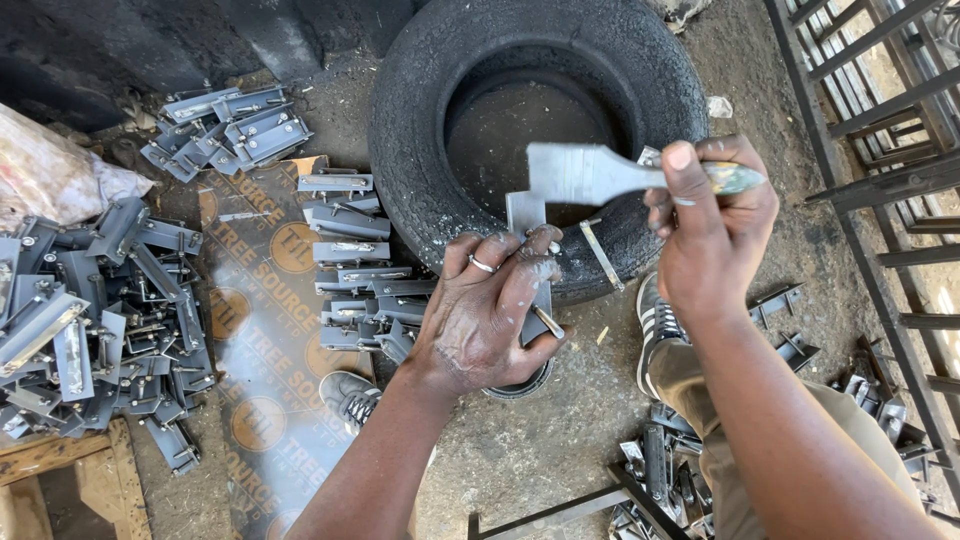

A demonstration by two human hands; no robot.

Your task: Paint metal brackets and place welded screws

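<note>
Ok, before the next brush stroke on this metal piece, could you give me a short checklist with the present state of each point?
1. Right hand grips the paintbrush by its handle: ok.
2. Left hand holds the grey metal bracket firmly: ok.
3. Brush bristles face the bracket's upper end: ok, they are right above it.
4. Enough paint on the bristles: cannot tell.
5. Paint tin within reach: ok, its rim shows under the left hand; paint level hidden.
6. Space for the finished piece on the board beside the painted brackets: ok, bare board remains.
</note>
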